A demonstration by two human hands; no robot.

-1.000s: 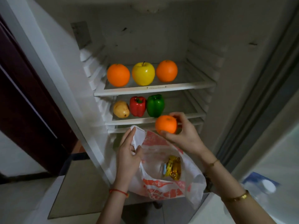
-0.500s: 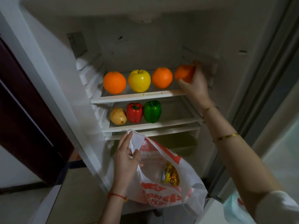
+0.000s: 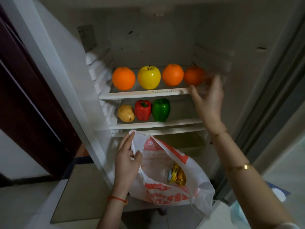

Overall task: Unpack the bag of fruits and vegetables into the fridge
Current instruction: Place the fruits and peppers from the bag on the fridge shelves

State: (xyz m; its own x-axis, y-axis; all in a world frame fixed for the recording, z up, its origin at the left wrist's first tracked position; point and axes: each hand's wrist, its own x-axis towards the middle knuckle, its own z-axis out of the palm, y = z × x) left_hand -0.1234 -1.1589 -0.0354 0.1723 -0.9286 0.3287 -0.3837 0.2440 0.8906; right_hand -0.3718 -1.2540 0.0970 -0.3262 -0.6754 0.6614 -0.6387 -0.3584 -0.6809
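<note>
The open fridge has an upper shelf (image 3: 145, 95) with an orange (image 3: 123, 78), a yellow apple (image 3: 149, 77), a second orange (image 3: 172, 74) and a third orange (image 3: 194, 78) at the right end. My right hand (image 3: 208, 100) hovers just in front of that third orange, blurred, fingers spread, holding nothing. The lower shelf (image 3: 155, 125) carries a potato (image 3: 126, 113), a red pepper (image 3: 143, 110) and a green pepper (image 3: 161, 109). My left hand (image 3: 127, 160) pinches the rim of a white and red plastic bag (image 3: 171, 194), held open below the shelves. A yellow wrapped item (image 3: 177, 175) lies inside it.
A third, bare shelf rail (image 3: 165, 132) sits right under the lower one, with a dim drawer space behind the bag. The fridge's left wall (image 3: 66, 63) and a dark red door (image 3: 24, 90) stand at left. The fridge door edge (image 3: 264, 113) rises at right.
My right hand carried an orange from above the bag up to the right end of the upper shelf, set it down and let go. My left hand kept hold of the bag.
</note>
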